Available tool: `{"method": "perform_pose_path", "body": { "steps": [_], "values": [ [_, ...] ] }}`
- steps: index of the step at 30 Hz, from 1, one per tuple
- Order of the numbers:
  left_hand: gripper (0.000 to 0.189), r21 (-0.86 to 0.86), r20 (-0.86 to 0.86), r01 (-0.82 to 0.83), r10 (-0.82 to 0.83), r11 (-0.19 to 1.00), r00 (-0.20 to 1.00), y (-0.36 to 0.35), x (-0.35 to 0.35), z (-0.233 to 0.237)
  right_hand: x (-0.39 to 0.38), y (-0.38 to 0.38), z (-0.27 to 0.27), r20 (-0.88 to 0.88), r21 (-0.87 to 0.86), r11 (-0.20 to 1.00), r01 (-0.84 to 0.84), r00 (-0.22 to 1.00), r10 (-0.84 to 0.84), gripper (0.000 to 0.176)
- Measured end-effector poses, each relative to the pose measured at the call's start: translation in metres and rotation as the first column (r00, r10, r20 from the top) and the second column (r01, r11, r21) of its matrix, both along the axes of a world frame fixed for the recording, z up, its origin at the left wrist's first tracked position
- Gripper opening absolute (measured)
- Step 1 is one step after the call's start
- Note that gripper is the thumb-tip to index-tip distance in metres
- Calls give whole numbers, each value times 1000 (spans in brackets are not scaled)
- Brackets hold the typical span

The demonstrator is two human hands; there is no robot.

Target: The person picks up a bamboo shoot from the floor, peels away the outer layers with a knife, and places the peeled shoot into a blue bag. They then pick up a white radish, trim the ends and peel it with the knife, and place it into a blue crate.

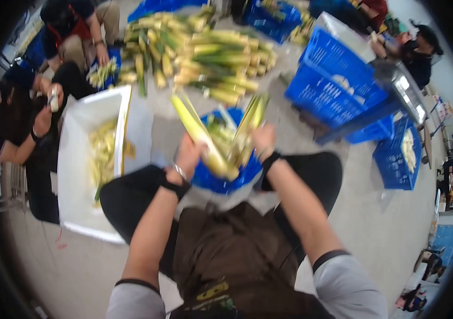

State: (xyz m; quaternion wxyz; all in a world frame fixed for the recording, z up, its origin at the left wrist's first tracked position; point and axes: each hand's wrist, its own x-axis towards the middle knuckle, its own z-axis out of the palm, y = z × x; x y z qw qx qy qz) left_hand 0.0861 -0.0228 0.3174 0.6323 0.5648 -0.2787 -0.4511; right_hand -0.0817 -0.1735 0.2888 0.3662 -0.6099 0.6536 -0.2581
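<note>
My left hand is closed around a thick, pale yellow-green stalk, which looks like a water bamboo shoot in its husk. The stalk slants, its upper end to the left and its butt low in the middle. On the other side, my right hand grips green husk leaves that spread away from the stalk in a V. Motion blurs both hands a little. Below them, between my knees, lies a blue plastic bag with husk scraps inside.
A big pile of unpeeled stalks lies ahead on the floor. At left stands a white foam box holding pale pieces. Blue crates and a scale stand at right. Co-workers sit nearby; one person at left holds a pale shoot.
</note>
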Motion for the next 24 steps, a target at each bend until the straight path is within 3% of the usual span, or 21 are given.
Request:
{"method": "perform_pose_path", "body": {
  "steps": [1,2,5,7,10,12,14,15,18,19,22,23,24],
  "values": [
    [34,-18,-173,-59,55,998,983,-1,14,14,-1,-12,-1,124,26,999,-18,992,14,35],
    [28,-43,-335,-130,108,991,936,0,26,21,2,-6,33,92,13,1000,-26,995,25,33],
    [30,-87,-616,-170,81,982,783,6,53,26,15,-11,4,-61,196,964,-181,979,196,49],
    [26,-94,-644,-136,44,986,763,9,53,30,30,-10,7,-121,392,867,-308,917,381,64],
    [31,-112,-674,-44,-44,993,737,12,50,38,37,4,26,-141,388,857,-339,897,419,66],
    [37,-138,-701,33,-121,990,703,9,40,42,40,5,23,162,388,821,-418,908,386,60],
    [39,-141,-632,40,-122,989,765,5,24,43,44,16,51,505,368,776,-513,811,296,57],
    [38,-126,-573,57,-120,990,811,2,15,43,47,24,76,629,366,756,-543,743,229,43],
    [30,-39,-534,153,-150,987,832,-2,-5,44,44,33,95,778,287,730,-621,595,200,31],
    [29,-22,-496,137,-130,990,859,-3,-12,43,43,37,100,746,289,766,-573,637,194,21],
    [27,20,-436,32,-20,999,899,-7,-15,29,37,44,96,754,303,836,-457,652,84,20],
    [27,37,-424,-12,27,999,905,-8,-12,21,38,48,97,798,303,854,-423,603,16,18],
    [25,91,-500,-111,142,990,854,-11,-4,18,37,52,100,758,237,879,-413,644,98,18]
  ]
}}
